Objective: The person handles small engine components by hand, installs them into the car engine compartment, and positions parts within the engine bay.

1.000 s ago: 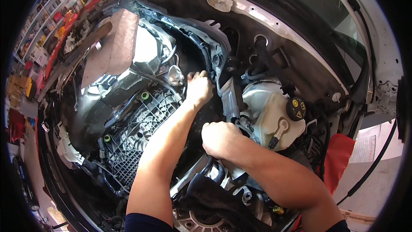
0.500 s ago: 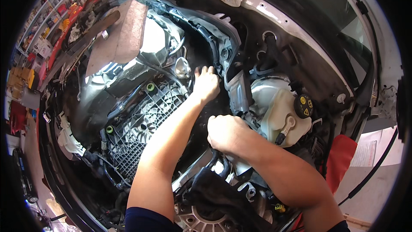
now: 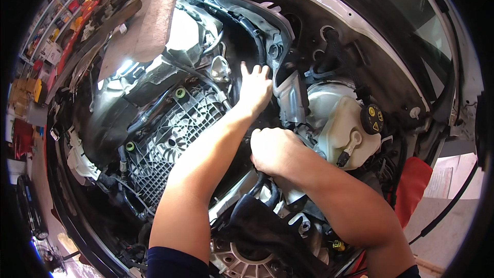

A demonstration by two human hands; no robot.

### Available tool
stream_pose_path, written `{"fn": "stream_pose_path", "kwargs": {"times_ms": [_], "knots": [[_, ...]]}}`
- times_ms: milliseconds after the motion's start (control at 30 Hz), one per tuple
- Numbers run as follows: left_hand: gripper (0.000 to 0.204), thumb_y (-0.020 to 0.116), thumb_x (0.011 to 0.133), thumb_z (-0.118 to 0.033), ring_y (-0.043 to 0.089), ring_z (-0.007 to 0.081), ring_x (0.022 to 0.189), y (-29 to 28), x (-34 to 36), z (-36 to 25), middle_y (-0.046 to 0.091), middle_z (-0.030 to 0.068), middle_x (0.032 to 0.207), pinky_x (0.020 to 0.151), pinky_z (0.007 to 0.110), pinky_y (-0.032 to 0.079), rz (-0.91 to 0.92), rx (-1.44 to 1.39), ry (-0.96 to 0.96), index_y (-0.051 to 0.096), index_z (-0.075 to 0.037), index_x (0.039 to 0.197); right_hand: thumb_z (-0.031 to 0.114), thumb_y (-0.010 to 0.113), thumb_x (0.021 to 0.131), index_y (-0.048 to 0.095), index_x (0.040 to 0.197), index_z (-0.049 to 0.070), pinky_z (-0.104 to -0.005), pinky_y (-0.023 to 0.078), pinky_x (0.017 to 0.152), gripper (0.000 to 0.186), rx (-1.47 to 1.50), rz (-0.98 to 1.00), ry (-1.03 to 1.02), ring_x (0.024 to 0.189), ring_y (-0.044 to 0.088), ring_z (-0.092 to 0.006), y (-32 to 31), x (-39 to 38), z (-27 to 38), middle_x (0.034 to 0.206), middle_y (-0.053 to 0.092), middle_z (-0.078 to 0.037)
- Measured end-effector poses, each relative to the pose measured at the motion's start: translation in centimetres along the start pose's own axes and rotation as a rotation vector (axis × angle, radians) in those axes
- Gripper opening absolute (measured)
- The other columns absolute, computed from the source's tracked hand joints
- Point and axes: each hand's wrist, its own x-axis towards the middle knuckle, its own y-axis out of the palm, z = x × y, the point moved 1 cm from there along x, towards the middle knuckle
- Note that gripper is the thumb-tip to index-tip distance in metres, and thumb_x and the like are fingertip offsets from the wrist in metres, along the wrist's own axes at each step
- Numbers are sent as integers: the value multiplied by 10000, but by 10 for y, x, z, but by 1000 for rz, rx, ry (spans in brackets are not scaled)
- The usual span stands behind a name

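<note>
I have both bare hands deep in a car's engine bay. My left hand (image 3: 256,88) is open and reaches in near the middle, its fingers spread and pointing away. Its fingertips lie beside a black hose (image 3: 261,54) along the grey-black trim; whether they touch it I cannot tell. Closer to me, my right hand (image 3: 275,150) is closed like a fist, knuckles up. What its fingers hold, if anything, is hidden beneath it. A dark bent hose (image 3: 261,179) emerges just below that hand. Left of my left forearm is a ribbed black engine cover (image 3: 172,141).
A cream fluid reservoir (image 3: 347,136) with a black cap (image 3: 371,118) stands right of my right hand. A bent metal heat shield (image 3: 146,33) rises at the far left. A red cloth (image 3: 413,188) hangs on the right edge. Shelves (image 3: 64,13) stand beyond the car.
The whole view has shifted, so the engine bay sits higher in the picture. My left hand's fingers are stretched out further. The right hand stays closed at about the same spot.
</note>
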Motion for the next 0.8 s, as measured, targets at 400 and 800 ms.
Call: {"fn": "stream_pose_path", "kwargs": {"times_ms": [400, 800], "knots": [[205, 627, 768, -184, 514, 274, 1093, 5, 5, 8, 595, 115, 1066, 1032, 525, 259, 249, -120, -313, 702, -35, 886, 247, 550, 846, 572, 1016, -30, -401, 523, 810, 326, -9, 10, -16, 918, 656, -316, 4, 5, -2, 959, 662, -190], [155, 585, 779, -171, 553, 285, 970, -20, -15, 15, 591, 119, 981, 923, 521, 403, 141, -60, -143, 703, -77, 743, 145, 577, 813, 522, 1058, -49, -377, 546, 788, 317, -10, -84, 79, 938, 667, -308, 1, 4, 5, 958, 671, -197]]}}
